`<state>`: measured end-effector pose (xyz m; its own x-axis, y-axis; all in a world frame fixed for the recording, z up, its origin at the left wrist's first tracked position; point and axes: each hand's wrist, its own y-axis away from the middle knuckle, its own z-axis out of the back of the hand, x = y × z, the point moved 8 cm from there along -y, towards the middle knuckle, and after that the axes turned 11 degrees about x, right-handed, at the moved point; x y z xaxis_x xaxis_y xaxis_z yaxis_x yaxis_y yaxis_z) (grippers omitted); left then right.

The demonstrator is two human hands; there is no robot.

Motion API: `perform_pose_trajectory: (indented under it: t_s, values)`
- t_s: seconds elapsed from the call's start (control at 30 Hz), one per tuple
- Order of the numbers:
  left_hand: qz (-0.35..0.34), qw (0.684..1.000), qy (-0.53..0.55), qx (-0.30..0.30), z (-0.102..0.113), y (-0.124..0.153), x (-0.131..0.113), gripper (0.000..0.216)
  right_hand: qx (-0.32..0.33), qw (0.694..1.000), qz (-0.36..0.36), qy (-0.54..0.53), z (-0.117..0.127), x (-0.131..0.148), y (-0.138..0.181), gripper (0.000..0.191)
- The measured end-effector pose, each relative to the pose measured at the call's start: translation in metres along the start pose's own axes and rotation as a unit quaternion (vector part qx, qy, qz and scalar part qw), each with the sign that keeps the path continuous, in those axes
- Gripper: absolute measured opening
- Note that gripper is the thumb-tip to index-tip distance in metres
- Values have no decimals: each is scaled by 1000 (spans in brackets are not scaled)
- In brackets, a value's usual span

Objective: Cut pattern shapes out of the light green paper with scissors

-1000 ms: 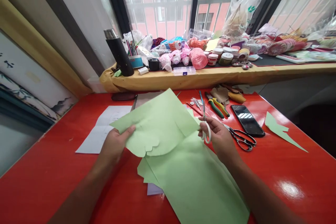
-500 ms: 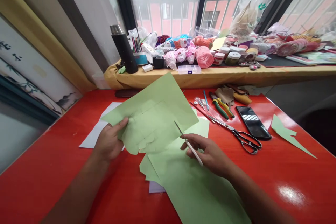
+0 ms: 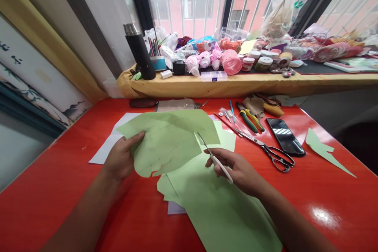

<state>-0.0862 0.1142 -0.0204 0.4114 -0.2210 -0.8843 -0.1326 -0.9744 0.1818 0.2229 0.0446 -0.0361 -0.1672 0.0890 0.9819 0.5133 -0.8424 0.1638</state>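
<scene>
My left hand (image 3: pixel 121 156) pinches the left edge of a green sheet of paper (image 3: pixel 168 138), thumb on top. Faint pencil lines run across the sheet, and its lower edge is cut into a rounded outline with a small notch. In my right hand (image 3: pixel 228 167) is a small pair of scissors (image 3: pixel 220 167) with white handles. Their blades point up and left at the sheet's right side, where a narrow slit shows between the cut edges. Below my hands lies a larger green sheet (image 3: pixel 224 208), over other pieces of paper.
To the right lie large metal scissors (image 3: pixel 267 149), pliers (image 3: pixel 249 118), a phone (image 3: pixel 285 137) and a green paper scrap (image 3: pixel 325 151). White paper (image 3: pixel 110 141) rests at left. On the sill behind stand a black thermos (image 3: pixel 140 53), jars (image 3: pixel 262 64) and craft items.
The sheet has tipped flatter and its far corner has dropped, uncovering a grey item behind it. A slit now shows at its right side. My right hand has shifted slightly.
</scene>
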Motion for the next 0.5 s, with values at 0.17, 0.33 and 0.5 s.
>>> perform_pose_trajectory:
  t_s: [0.17, 0.33, 0.5]
  values:
    - [45, 999, 16, -7, -3, 0, 8, 35, -5, 999, -11, 38, 0, -2, 2, 43]
    - [35, 999, 26, -19, -5, 1, 5, 38, 13, 999, -11, 41, -3, -3, -1, 42]
    - [39, 999, 27, -8, -6, 1, 7, 40, 16, 999, -16, 42, -4, -7, -1, 46]
